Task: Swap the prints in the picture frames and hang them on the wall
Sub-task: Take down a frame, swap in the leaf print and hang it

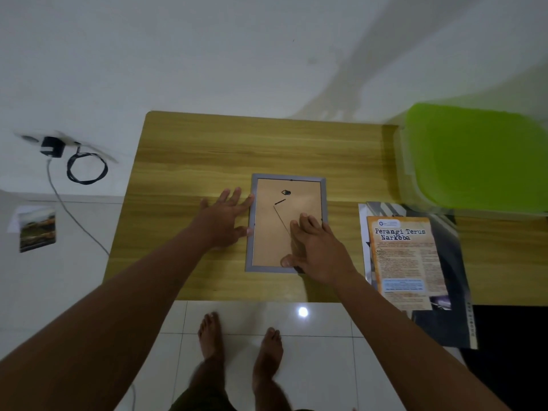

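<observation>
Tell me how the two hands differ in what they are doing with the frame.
The left hand lies flat on the table beside the frame, its fingertips touching the frame's left edge. The right hand lies on top of the frame's brown backing, fingers spread, thumb near the bottom edge. The left hand reaches farther up the table than the right. Both are open, palm down, gripping nothing.

To your right on the wooden surface [207, 149] you have a green plastic lid [480, 155] on a clear container at the far right corner. Near it lies a leaflet [403, 262] headed "Perangi Terus Narkoba", resting on a dark folder [456, 307] that overhangs the near edge. On the left, a black charger [52, 146] sits plugged in at the wall, its cable coiled [87, 167]. White floor tiles [320, 366] lie below you.
</observation>
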